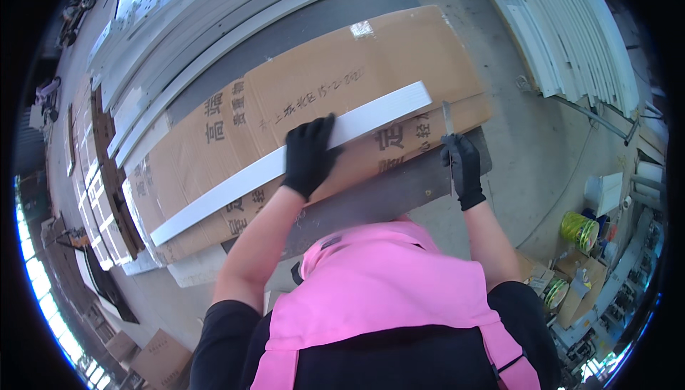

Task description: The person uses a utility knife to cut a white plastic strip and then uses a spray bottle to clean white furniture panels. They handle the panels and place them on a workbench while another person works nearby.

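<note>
A long white bar lies slantwise over a flattened brown cardboard sheet on the dark workbench. My left hand, in a black glove, is wrapped round the bar near its middle. Beyond the bar's right end, my right hand, also gloved in black, is closed on a narrow flat metal tool. The tool stands roughly upright in the picture, apart from the bar; it resembles a file, but its exact kind is unclear. My fingertips are partly hidden.
Several long white profiles are stacked at the far left. More pale profiles rest on a metal rack at the far right. Wire spools and an open carton stand at the right, with cardboard boxes at the lower left.
</note>
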